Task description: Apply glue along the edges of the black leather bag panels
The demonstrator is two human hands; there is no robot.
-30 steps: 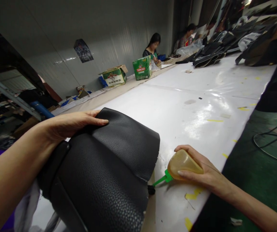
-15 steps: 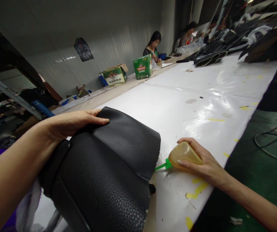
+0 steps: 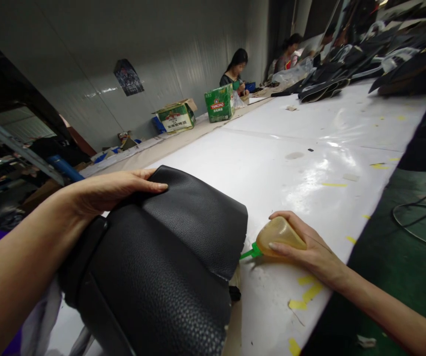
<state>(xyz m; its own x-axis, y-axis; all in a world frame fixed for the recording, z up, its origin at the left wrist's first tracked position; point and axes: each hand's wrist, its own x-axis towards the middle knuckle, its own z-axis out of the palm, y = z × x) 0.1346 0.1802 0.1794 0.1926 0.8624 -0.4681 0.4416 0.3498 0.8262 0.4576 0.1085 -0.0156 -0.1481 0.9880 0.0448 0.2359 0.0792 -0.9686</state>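
Note:
My left hand [image 3: 123, 190] pinches the upper edge of a black pebbled leather piece [image 3: 168, 267], thumb on top and the other fingers hidden beneath. The leather looks like part of a bag, with a seam and a strap-like band along its left side. My right hand [image 3: 302, 242] is wrapped round a squeeze bottle [image 3: 277, 236] of amber liquid, lying on its side in the grip. Its green nozzle [image 3: 250, 252] points left, the tip at the leather's right edge. Whether the tip touches the leather I cannot tell.
A long white table [image 3: 272, 178] runs away from me, with yellow tape scraps [image 3: 311, 291] near its right edge. Green cartons [image 3: 218, 104] stand along the back. Black bag pieces [image 3: 331, 79] are piled at the far right. A person [image 3: 235, 74] sits behind the cartons.
The bottle in my right hand has shifted slightly left, and more of its nozzle tip is behind the leather's edge. My left hand keeps its hold with almost no movement.

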